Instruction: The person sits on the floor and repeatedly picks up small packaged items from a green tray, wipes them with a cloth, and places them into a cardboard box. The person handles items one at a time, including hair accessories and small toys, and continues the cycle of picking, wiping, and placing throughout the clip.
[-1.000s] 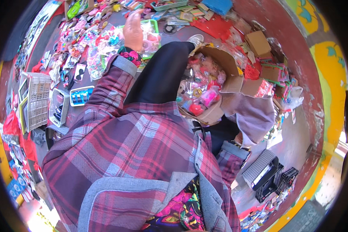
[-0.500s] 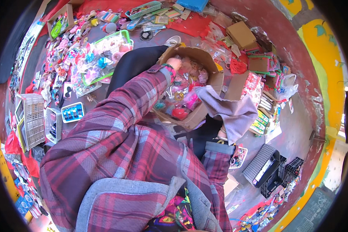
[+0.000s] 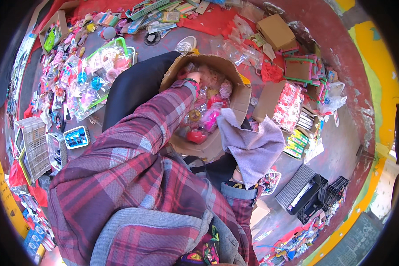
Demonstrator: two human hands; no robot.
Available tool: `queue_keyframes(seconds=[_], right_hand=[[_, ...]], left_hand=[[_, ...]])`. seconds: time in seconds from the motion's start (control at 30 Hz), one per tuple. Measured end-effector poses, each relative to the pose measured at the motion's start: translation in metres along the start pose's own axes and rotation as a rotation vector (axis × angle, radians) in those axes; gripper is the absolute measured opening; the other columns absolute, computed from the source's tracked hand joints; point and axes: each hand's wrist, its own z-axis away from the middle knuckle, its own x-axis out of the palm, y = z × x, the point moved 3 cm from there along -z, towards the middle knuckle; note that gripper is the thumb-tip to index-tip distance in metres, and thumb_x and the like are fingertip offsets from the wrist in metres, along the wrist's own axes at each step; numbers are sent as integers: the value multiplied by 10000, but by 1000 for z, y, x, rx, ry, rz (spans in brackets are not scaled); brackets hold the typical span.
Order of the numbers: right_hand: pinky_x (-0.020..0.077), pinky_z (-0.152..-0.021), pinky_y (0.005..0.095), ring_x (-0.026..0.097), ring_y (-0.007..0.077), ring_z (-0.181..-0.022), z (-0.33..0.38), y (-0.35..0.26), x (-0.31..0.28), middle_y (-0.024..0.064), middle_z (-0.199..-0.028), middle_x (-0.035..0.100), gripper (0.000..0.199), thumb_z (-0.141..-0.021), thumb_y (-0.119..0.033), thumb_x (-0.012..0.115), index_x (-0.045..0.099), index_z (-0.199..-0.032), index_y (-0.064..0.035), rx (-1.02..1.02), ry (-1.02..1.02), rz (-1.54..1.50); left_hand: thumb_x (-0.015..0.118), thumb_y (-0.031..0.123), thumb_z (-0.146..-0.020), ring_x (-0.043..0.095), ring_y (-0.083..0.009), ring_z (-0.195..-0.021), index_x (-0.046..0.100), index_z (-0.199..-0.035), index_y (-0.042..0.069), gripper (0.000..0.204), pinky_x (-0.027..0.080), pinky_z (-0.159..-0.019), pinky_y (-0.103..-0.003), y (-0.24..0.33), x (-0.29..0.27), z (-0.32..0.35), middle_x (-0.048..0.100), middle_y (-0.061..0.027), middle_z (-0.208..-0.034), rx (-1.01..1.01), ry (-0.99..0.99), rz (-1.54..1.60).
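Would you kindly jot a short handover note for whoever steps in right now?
Left hand: reaching into the open cardboard box, among small pink and red packets; grip hidden.
Right hand: covered by a lilac cloth at the box's near edge; grip hidden.
Box rests on the lap, leaning on the black trouser leg.
Done: box open, the left hand is inside.
Left: nothing lifted out; the box is full.

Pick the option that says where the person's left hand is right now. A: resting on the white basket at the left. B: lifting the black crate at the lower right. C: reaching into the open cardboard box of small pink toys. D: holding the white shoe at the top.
C: the plaid-sleeved left hand goes over the rim of the cardboard box and down among the pink packets inside.
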Motion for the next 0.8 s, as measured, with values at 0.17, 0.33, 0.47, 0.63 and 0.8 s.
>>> queue_keyframes(seconds=[0.17, 0.33, 0.47, 0.63, 0.8], right_hand=[[444, -593, 221, 464, 60, -617, 7, 27, -10, -25, -687, 484, 393, -541, -38, 801, 486, -775, -19, -140, -74, 374], [456, -597, 245, 493, 78, -650, 4, 43, -21, -6, -700, 491, 403, -545, -70, 802, 500, -805, -5, -285, -143, 469], [479, -601, 296, 492, 125, -657, 14, 34, -20, 41, -747, 506, 265, -664, -53, 683, 506, -845, 25, -321, -45, 316], [455, -616, 310, 510, 183, -731, 9, 36, -30, 73, -825, 501, 124, -755, -31, 520, 483, -873, -19, -131, -476, 147], [425, -731, 317, 496, 196, -852, 36, 30, -20, 75, -975, 485, 234, -811, -65, 473, 434, -1040, -34, -268, -357, 141]], left_hand=[[601, 121, -741, 561, -204, -726, 593, -888, 57, 160, 438, -634, -324, -3, 16, -5, 608, -75, -842, -8, -194, -26], [552, 101, -723, 557, -227, -647, 582, -833, 23, 138, 465, -605, -383, 20, 20, 46, 592, -105, -778, 147, -444, 120], [480, 86, -687, 557, -282, -666, 561, -877, 13, 218, 462, -630, -443, 23, -1, 63, 584, -132, -771, 17, -618, 364], [432, 115, -727, 564, -343, -929, 503, -1054, -25, 363, 440, -799, -519, 43, -8, 169, 580, -194, -1011, -169, -733, 431], [362, 115, -794, 557, -340, -955, 488, -1073, -25, 337, 429, -843, -478, 64, -30, 239, 571, -193, -1051, -187, -901, 297]])
